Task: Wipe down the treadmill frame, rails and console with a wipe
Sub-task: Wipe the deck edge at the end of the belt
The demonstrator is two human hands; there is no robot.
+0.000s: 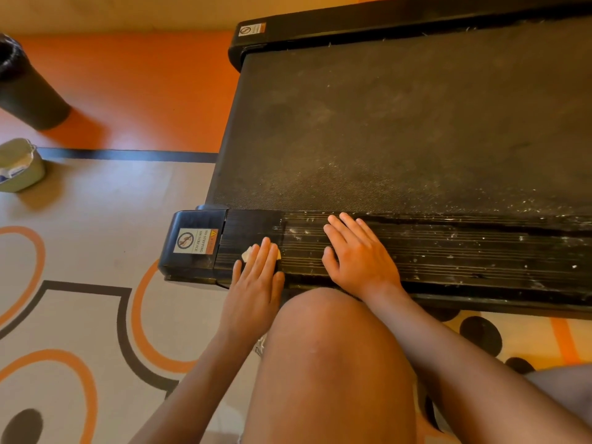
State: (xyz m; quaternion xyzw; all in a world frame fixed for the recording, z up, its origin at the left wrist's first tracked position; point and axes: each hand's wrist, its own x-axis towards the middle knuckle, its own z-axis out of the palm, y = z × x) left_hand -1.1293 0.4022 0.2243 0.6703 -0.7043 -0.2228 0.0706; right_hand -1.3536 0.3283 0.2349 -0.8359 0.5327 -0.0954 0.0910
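Observation:
The black treadmill fills the upper right, its dusty belt running away from me. The near ribbed side rail is speckled with white dust. My left hand lies flat with straight fingers on the rail's left end and presses a small pale wipe against it; only the wipe's edges show past the fingertips. My right hand rests flat on the rail just to the right, fingers spread, holding nothing. The rail's end cap carries a warning sticker.
My bare knee is raised between my arms, close to the rail. A wipe tub stands on the patterned floor at the far left, with a black cylinder behind it. The far rail runs along the top.

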